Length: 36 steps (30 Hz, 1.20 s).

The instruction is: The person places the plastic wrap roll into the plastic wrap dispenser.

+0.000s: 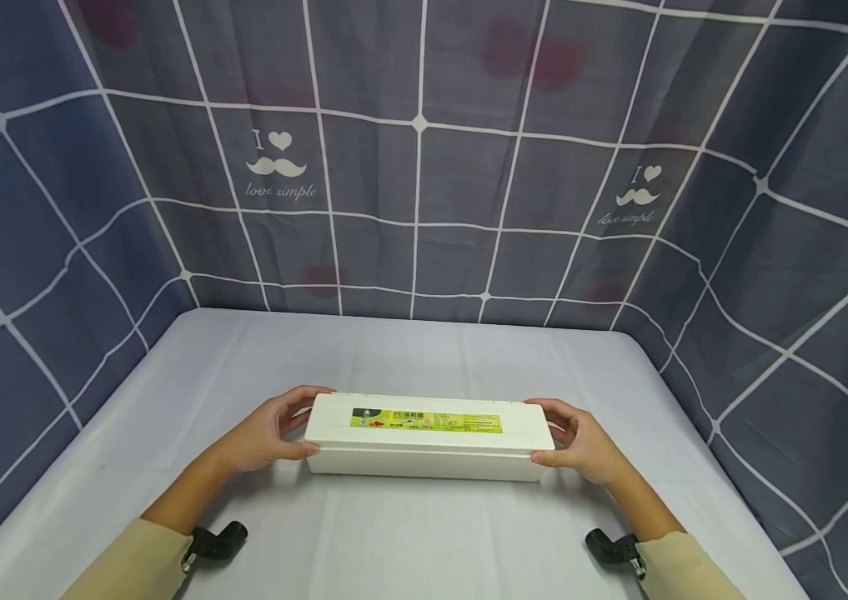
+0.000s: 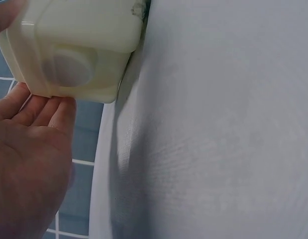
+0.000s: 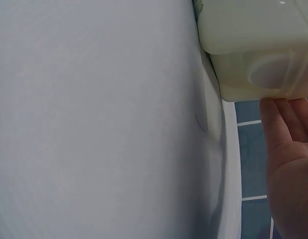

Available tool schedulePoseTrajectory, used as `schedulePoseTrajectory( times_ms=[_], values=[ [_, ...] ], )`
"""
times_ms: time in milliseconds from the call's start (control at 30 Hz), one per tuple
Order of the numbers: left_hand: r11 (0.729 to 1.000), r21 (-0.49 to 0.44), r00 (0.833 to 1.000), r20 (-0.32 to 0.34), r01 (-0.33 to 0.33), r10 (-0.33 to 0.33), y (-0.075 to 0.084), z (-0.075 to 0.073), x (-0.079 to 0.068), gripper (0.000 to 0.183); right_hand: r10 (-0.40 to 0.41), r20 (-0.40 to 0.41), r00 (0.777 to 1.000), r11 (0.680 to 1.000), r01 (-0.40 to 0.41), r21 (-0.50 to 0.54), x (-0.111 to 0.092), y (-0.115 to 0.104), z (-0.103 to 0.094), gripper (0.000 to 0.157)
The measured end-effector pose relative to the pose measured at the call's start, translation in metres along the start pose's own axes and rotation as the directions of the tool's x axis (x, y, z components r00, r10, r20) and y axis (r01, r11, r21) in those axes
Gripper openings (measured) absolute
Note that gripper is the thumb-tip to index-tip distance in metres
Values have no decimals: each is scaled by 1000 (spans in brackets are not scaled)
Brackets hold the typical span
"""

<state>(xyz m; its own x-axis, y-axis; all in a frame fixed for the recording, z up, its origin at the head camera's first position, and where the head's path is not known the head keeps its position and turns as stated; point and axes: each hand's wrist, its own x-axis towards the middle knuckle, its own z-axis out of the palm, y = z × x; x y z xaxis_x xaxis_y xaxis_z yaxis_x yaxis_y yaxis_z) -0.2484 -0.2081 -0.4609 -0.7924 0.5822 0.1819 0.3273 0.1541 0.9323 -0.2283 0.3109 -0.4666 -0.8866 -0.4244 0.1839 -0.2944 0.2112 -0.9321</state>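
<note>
A long white cling film box [image 1: 424, 462] lies across the middle of the table, its lid down and a yellow-green label [image 1: 427, 421] facing up. My left hand [image 1: 269, 429] grips its left end, thumb at the front and fingers behind. At the other end my right hand [image 1: 584, 442] holds it the same way. In the left wrist view, fingertips [image 2: 64, 112] press against the box's end section, which has a round pale spot [image 2: 74, 69]. A similar round spot [image 3: 270, 72] shows on the opposite end in the right wrist view. What is inside the box is hidden.
A white cloth [image 1: 408, 542] covers the table. Dark blue checked curtains [image 1: 363, 167] enclose it at the back and both sides. Black wrist mounts [image 1: 221, 542] stick out from both sleeves over the tabletop.
</note>
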Motion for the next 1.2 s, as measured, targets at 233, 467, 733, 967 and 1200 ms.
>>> schedulePoseTrajectory(
  times_ms=[233, 467, 733, 967, 1200],
  values=[
    [1000, 7, 1000, 8, -6, 6, 0, 0, 0, 75, 5, 2, 1000, 1000, -5, 1, 0, 0, 0, 78],
    [1000, 5, 1000, 7, -11, 11, 1, 0, -2, 76, -8, 44, 999, 1000, 6, 26, 0, -3, -1, 77],
    [998, 34, 999, 8, -46, 45, 1, -2, -3, 78, 27, 66, 997, 999, -29, 39, -1, -9, -3, 80],
    [995, 69, 997, 14, -74, 73, 2, -8, -6, 78, -68, 72, 995, 998, 69, -11, 2, -9, -9, 75],
    [990, 115, 997, 5, -76, 76, 8, -18, -9, 75, -123, 51, 991, 992, 124, -10, 9, -16, -21, 63]
  ],
)
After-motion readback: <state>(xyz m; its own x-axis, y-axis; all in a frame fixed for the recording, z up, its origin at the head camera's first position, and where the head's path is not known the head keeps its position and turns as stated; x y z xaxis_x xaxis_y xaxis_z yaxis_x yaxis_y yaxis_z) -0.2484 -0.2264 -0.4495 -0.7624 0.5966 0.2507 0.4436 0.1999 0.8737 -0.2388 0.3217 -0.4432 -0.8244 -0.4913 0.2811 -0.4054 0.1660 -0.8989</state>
